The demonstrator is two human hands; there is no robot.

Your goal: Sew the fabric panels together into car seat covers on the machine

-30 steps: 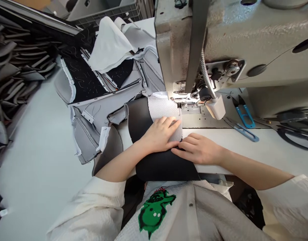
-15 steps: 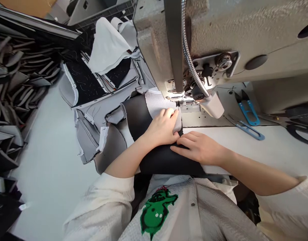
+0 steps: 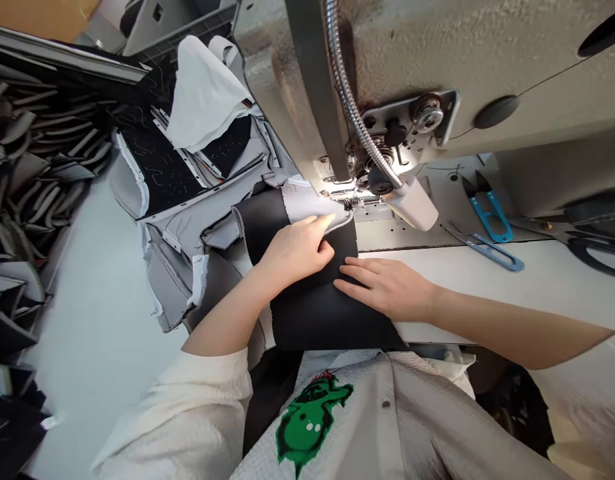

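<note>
A black sheet (image 3: pixel 327 320) with a smooth, leather-like face lies at the sewing machine, and a light grey mesh fabric (image 3: pixel 305 202) rests on its far part. The mesh's right edge runs up to the presser foot (image 3: pixel 348 204). My left hand (image 3: pixel 297 250) is curled on the mesh just left of the foot, its index finger on the fabric and its thumb over the black sheet. The other fingertips are hidden. My right hand (image 3: pixel 387 285) lies flat on the black sheet's right edge, fingers stretched out.
The sewing machine head (image 3: pixel 437 53) fills the upper right, with a white lamp (image 3: pixel 412 203) near the needle. Blue thread snips (image 3: pixel 493 210) and black-handled scissors (image 3: pixel 587 247) lie to the right. Sewn grey pieces (image 3: pixel 177 277) and a white cloth (image 3: pixel 202 93) lie left; stacked pieces (image 3: pixel 32 180) stand further left.
My left hand has drawn back slightly left and curled, and the mesh's near edge has gathered upward, baring more black sheet. My right hand has flattened, apart from the left. The view has shifted.
</note>
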